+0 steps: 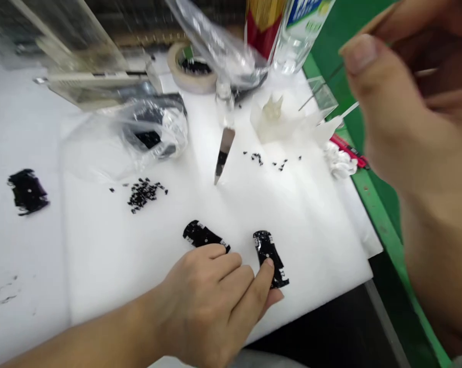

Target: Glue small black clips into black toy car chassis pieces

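Note:
My left hand (219,301) rests low on the white board. Its index finger presses a small black flat part (268,248) with notched ends and a pale dot, and the thumb lies at that part's lower edge. A similar black part (203,234) sits partly under the curled fingers. Raised at the upper right, my right hand (418,102) pinches a thin pointed metal tool (318,91) between thumb and fingers; motion blurs it. A pile of tiny black pieces (142,194) and a few scattered bits (257,157) lie farther up the board.
A tweezer-like metal blade (224,153) lies mid-board beneath a small clear bottle (225,97). Behind stand a tape roll (194,69), plastic bags (158,128), a red can (263,30) and a clear bottle (296,41). Another black part (28,191) is far left. A red-handled tool (349,151) lies right.

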Motion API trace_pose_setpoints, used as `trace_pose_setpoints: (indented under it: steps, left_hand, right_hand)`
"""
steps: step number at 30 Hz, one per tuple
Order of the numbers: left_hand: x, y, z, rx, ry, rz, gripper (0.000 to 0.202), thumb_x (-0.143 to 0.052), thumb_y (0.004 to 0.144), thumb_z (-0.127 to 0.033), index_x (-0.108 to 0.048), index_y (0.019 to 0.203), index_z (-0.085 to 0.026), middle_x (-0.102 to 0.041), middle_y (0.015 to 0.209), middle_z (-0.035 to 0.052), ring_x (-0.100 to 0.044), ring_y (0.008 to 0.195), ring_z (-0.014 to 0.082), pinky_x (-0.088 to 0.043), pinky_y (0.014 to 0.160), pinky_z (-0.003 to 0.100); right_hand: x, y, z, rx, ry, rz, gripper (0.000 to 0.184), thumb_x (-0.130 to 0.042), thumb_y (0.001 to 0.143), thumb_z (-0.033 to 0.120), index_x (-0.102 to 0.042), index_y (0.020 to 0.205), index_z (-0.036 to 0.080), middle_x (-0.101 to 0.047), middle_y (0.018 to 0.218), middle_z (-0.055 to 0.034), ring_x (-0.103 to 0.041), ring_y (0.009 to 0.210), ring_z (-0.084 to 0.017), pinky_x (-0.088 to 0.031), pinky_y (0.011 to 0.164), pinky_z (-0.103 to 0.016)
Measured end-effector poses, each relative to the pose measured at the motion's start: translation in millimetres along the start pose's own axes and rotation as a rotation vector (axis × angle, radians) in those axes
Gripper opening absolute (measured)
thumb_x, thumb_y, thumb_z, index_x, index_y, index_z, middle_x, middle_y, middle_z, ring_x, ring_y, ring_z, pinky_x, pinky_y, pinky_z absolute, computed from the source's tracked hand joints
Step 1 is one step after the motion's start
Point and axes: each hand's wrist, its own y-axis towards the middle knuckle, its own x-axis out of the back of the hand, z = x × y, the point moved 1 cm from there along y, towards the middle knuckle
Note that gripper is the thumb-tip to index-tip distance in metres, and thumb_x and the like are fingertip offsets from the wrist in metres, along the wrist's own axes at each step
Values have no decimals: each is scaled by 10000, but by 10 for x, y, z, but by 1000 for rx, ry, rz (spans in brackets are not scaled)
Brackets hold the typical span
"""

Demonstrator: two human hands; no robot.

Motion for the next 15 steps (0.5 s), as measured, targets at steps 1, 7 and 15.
trace_pose_setpoints:
  steps: [1,7,15]
  left_hand:
    - [4,12,6,-32,21,-14,252,-741,1033,-115,-740,1252,10,-641,728,-10,-533,588,177,-372,472,390]
    - [17,66,-7,-98,133,-112,174,-647,1029,-59,-732,1175,-17,-608,718,-16,-503,550,167,-335,445,367]
    - [-21,73,-8,-126,153,-165,193,-577,1044,-8,-739,1148,-25,-600,696,-17,-485,550,155,-298,454,360]
  right_hand:
    - [-25,156,13,73,-45,-24,187,-613,1188,381,-754,1140,267,-722,1128,-68,-650,1028,-205,-532,962,-358]
    - [-244,472,95,158,0,-112,116,-798,959,161,-824,854,202,-666,690,20,-526,610,-143,-416,668,-335]
    - [-455,448,27,132,-32,-34,196,-700,984,178,-840,849,205,-742,762,-30,-632,678,-182,-454,711,-347]
